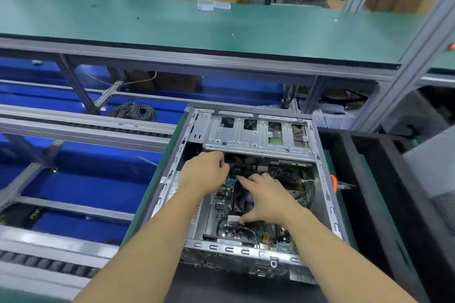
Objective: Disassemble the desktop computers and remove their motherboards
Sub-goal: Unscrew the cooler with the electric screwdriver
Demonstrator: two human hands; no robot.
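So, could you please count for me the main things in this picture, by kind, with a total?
Hands: 2, the left hand and the right hand, both inside the case
Open computer case: 1
Motherboard: 1
Metal drive cage: 1
Coil of grey cable: 1
Orange-handled tool: 1
Total: 7

An open grey metal computer case (248, 189) lies on the counter (157, 177), a green motherboard (261, 229) inside, a coiled grey cable bundle (134, 111) behind-left.
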